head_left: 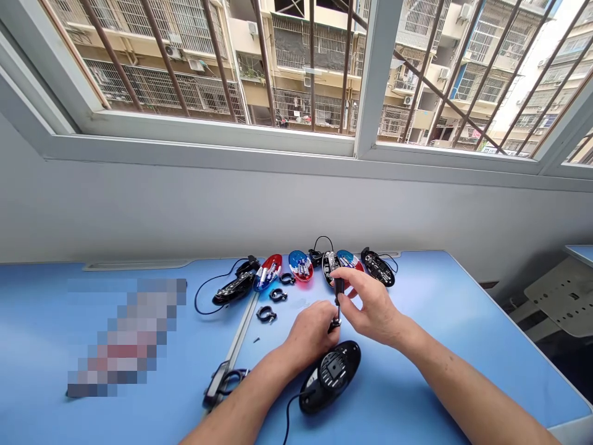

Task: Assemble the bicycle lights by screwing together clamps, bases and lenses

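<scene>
My right hand point(370, 306) grips the black handle of a screwdriver point(339, 287), held upright with its shaft pointing down. Its tip meets a small black clamp ring point(334, 322) that my left hand point(312, 327) pinches against the blue table. Just below my hands lies a black oval device point(330, 377) with a round mount on its upper face and a cable. Three similar black clamp rings point(266, 314) rest to the left of my left hand, and a small dark screw point(256, 340) lies near them.
Along the back of the blue table point(417, 371) are red-and-blue oval shells point(267, 272), a black device with a cable point(234, 288), and open black housings point(378, 267). A black part with a ring point(217, 383) lies beside my left forearm. A pixelated object point(132, 340) is at left.
</scene>
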Available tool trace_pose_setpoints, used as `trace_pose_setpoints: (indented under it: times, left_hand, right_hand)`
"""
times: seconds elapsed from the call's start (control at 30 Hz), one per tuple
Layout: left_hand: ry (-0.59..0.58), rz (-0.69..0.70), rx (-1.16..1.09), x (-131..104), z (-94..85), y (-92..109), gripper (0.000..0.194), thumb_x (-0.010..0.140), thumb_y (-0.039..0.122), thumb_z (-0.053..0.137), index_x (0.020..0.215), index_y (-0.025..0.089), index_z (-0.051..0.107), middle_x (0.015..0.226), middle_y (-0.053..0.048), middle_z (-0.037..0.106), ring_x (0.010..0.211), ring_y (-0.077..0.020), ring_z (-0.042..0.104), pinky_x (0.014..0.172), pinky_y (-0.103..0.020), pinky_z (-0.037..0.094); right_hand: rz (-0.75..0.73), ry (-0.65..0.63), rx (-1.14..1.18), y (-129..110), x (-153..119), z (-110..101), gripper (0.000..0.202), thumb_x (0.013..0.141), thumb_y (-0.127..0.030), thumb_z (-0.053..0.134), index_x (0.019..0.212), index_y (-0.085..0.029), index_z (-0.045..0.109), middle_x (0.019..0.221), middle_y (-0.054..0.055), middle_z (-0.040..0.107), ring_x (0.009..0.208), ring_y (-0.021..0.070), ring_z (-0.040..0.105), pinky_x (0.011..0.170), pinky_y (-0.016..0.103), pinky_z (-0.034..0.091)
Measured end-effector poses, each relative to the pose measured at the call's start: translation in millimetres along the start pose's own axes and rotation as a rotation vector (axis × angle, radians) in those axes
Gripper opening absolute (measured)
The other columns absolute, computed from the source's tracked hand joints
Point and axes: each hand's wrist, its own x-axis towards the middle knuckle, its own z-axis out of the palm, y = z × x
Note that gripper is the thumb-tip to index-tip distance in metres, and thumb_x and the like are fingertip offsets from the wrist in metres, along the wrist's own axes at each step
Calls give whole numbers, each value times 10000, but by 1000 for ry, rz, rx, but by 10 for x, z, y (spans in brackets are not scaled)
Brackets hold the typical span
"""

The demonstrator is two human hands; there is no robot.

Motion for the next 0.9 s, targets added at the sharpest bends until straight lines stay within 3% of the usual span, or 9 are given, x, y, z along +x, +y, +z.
trace_pose_setpoints:
  times: [0.17, 0.27, 0.47, 0.73, 0.9]
  left_hand:
    - [17, 0, 15, 15, 37, -18, 150, 686, 76, 516, 752, 183, 597, 834, -45, 678, 782, -209, 607, 663, -269, 403]
    - [22, 8, 17, 16, 47, -29, 137, 682, 76, 512, 718, 183, 591, 800, -38, 664, 755, -201, 596, 652, -266, 394]
    - [22, 12, 11, 3, 32, -27, 134, 685, 88, 521, 738, 187, 596, 791, -32, 652, 746, -195, 585, 646, -261, 385]
    - [29, 13, 18, 3, 25, -15, 126, 686, 80, 510, 705, 185, 576, 760, -27, 633, 711, -185, 571, 615, -255, 365]
    - [23, 14, 23, -9, 6, -10, 116, 688, 86, 514, 701, 184, 574, 742, -25, 618, 698, -183, 564, 615, -257, 360]
  right_hand:
    - [27, -13, -58, 1, 7, -5, 278, 832, -179, 579, 1097, -245, 523, 958, 46, 646, 782, 168, 585, 610, 272, 499]
    - [37, -10, -39, 1, 20, -12, 231, 837, -149, 555, 1047, -245, 544, 916, 39, 636, 780, 162, 577, 598, 258, 495]
    - [49, -9, 74, -17, 20, -14, 372, 774, -51, 464, 1095, -234, 504, 962, 38, 653, 819, 156, 604, 660, 272, 516]
    - [41, -32, -82, -8, 29, -51, 219, 834, -171, 562, 1048, -220, 552, 880, 46, 623, 739, 164, 563, 577, 265, 486]
    - [35, -30, 18, -11, 29, -75, 322, 799, -75, 481, 1079, -227, 526, 926, 42, 649, 786, 157, 595, 620, 267, 504]
